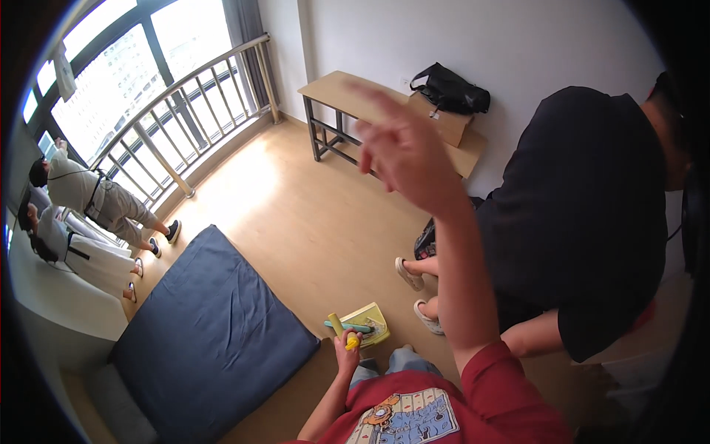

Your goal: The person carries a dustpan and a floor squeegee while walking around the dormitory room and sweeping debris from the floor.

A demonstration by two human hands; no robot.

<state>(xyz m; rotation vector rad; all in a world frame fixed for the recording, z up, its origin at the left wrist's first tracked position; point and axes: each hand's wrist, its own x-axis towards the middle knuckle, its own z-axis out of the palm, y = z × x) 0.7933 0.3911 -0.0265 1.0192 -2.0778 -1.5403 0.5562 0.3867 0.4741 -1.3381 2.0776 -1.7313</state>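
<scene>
My left hand [349, 345] is closed around a yellow handle [335, 324] low in front of my body. Just beyond it, a yellow-green dustpan [377, 322] holds dark debris, with a teal brush or handle [355, 327] lying across it; which tool the gripped handle belongs to is hard to tell. My right hand [396, 150] is raised high, blurred, empty, with the index finger stretched towards the upper left and the other fingers partly curled.
A dark blue covered mattress [216, 333] lies at the left. Beside me on the right, a person in black [577, 222] bends forward. Several people stand by the window railing [161, 150]. A wooden bench [333, 94] bears a cardboard box [452, 125] and black bag [460, 91].
</scene>
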